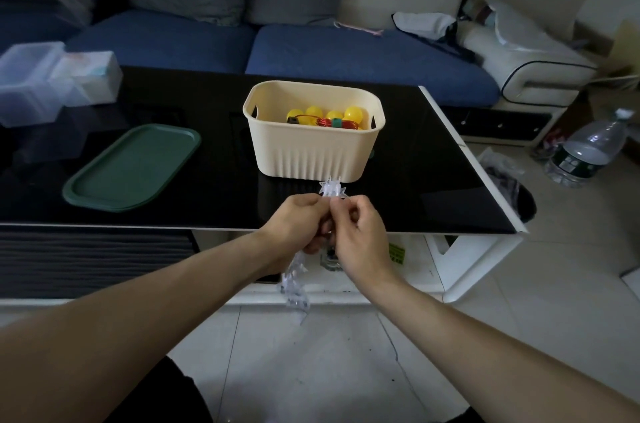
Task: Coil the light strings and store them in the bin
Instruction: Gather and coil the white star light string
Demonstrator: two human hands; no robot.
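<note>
Both hands meet just in front of the near edge of the glossy black bench (173, 103), fingers curled. The left hand (294, 221) and the right hand (356, 232) touch at the fingertips and together pinch a clear plastic light string with small star-shaped lamps (330, 187). One bunch of stars sticks up above the fingers, close to the front wall of the bin, and the rest of the string hangs down below the left hand towards the pale tiled floor (519, 301).

The cream plastic bin with ribbed sides and handle slots (311, 152) stands on the bench just beyond the hands. Inside it lies another light string with round yellow bulbs and red wire (325, 117), already stored.

To the left of the bin a dark green rounded rectangular plastic lid (131, 166) lies flat on the bench. At the far left corner stand clear plastic storage boxes (52, 83), blurred.

Behind the bench is a blue cushioned sofa (346, 55) with grey pillows. On the floor to the right lies a large clear water bottle with a dark green label (588, 152); its writing is too small to read. A small yellow-green sticker (396, 252) on the white base under the bench also cannot be read.
</note>
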